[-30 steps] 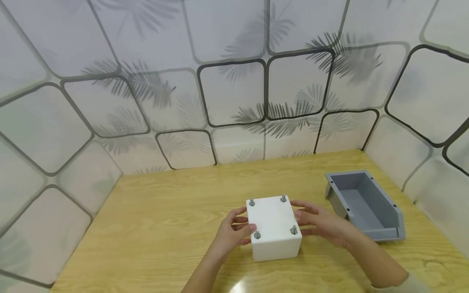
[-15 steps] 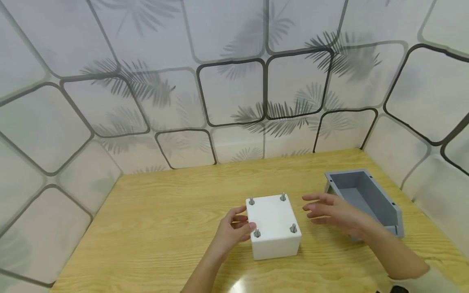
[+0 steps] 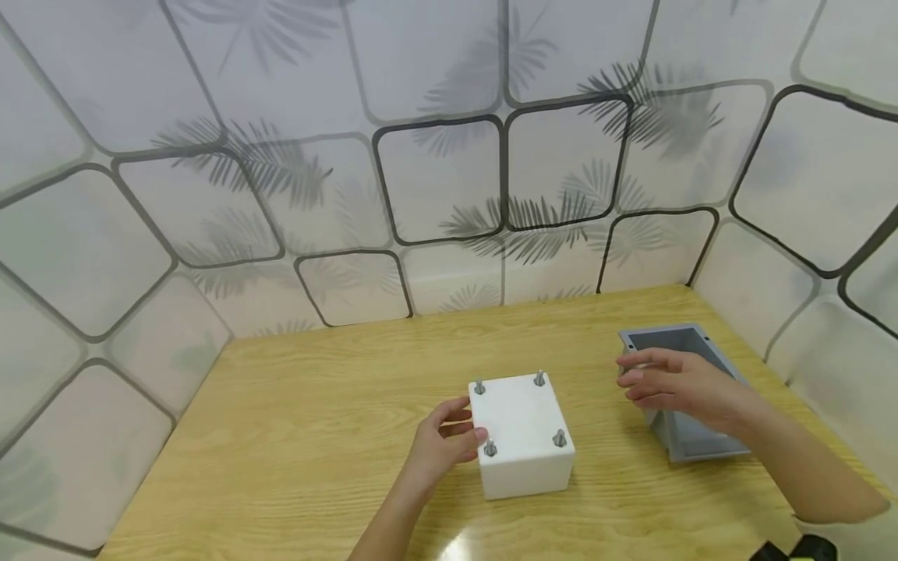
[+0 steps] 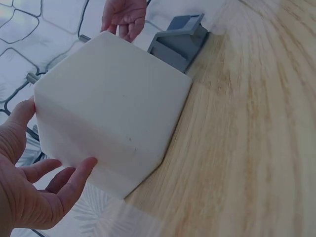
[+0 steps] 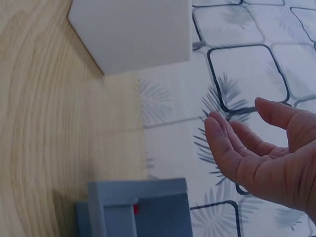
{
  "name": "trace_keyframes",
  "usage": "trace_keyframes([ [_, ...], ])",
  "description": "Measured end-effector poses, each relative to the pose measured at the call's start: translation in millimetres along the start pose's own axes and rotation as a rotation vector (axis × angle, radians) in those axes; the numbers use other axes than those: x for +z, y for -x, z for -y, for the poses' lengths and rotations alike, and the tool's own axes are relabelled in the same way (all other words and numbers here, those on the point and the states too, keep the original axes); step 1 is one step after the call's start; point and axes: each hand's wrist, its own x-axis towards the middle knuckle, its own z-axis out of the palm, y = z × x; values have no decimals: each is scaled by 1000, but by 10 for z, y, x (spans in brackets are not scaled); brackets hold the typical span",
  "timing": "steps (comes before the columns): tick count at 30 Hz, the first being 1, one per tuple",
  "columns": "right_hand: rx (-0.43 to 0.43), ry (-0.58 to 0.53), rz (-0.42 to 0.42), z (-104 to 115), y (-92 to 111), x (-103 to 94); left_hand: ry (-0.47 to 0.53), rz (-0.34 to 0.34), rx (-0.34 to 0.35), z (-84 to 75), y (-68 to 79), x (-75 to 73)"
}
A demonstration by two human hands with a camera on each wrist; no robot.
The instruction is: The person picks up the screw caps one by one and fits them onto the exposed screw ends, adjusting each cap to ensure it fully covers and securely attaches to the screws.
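Note:
A white box (image 3: 519, 417) stands on the wooden table, a metal bolt (image 3: 539, 379) sticking up at each top corner. On its left side my left hand (image 3: 442, 440) touches it, thumb at the top edge and fingers loosely bent against the side; the left wrist view shows these fingertips (image 4: 91, 162) against the white face. My right hand (image 3: 680, 386) is in the air over the near-left part of a grey bin (image 3: 691, 340), apart from the box. Its fingers (image 5: 222, 143) are relaxed and hold nothing. It hides part of the bin.
Inside the bin a small red spot (image 5: 137, 209) shows in the right wrist view. Patterned wall covering (image 3: 449, 179) closes off the back and both sides of the table (image 3: 316, 421). A dark object (image 3: 796, 548) shows at the lower right edge.
My right hand has left the box's right side and moved right, over the bin. The left hand and the box have stayed in place.

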Motion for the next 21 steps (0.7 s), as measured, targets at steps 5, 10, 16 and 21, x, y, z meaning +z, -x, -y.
trace_keyframes([
  [5,-36,-30,37,-1,71,-188,-5,-6,-1,3,-6,-10],
  [10,-33,-43,26,7,117,-360,0,0,2,8,-14,-12],
  [16,40,-40,-28,-2,122,-497,-5,-7,2,11,-8,-8],
  [21,92,-42,-76,-17,111,-588,-13,-18,-4,20,-15,1],
])
